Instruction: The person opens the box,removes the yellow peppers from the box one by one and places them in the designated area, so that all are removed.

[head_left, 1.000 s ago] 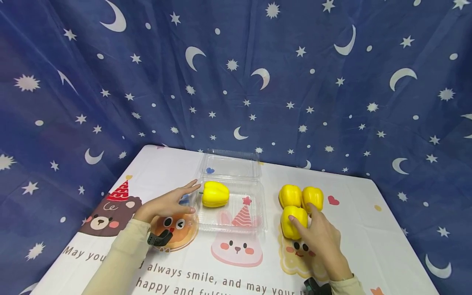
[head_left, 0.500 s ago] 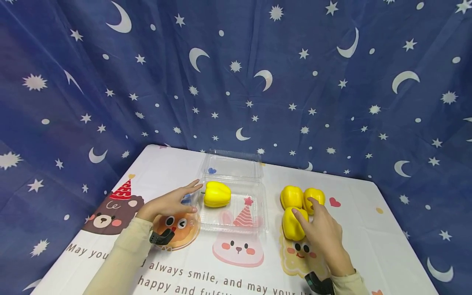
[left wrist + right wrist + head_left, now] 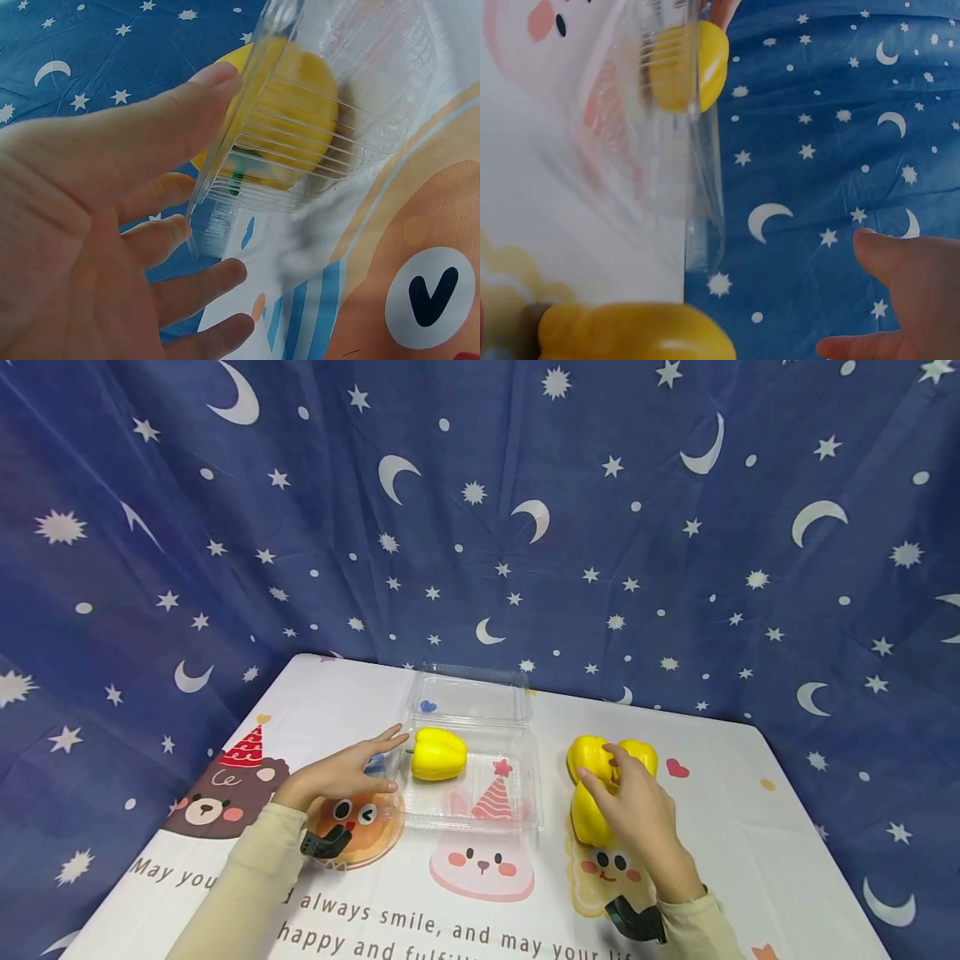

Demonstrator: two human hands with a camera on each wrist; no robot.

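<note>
My left hand (image 3: 348, 772) rests at the left rim of a clear plastic clamshell box (image 3: 501, 812), fingers and thumb spread. In the left wrist view, its thumb (image 3: 214, 82) overlaps the rim. One yellow bell pepper (image 3: 438, 755) lies on its side in the box, its green stem toward that hand. My right hand (image 3: 637, 810) is over a cluster of three yellow bell peppers, thumb and fingers apart. These are a back left pepper (image 3: 587, 758), a partly hidden back right pepper (image 3: 643, 753) and a front pepper (image 3: 588, 818). Whether it touches any pepper is unclear.
The box's clear lid (image 3: 471, 697) lies folded back behind it. A white cartoon-printed cloth (image 3: 360, 693) covers the table. Behind the table's far edge hangs a blue curtain (image 3: 570, 635) with moons and stars.
My right hand has moved left and a little farther back over the cluster, from beside the front pepper. The left hand keeps its place, and the peppers appear unmoved.
</note>
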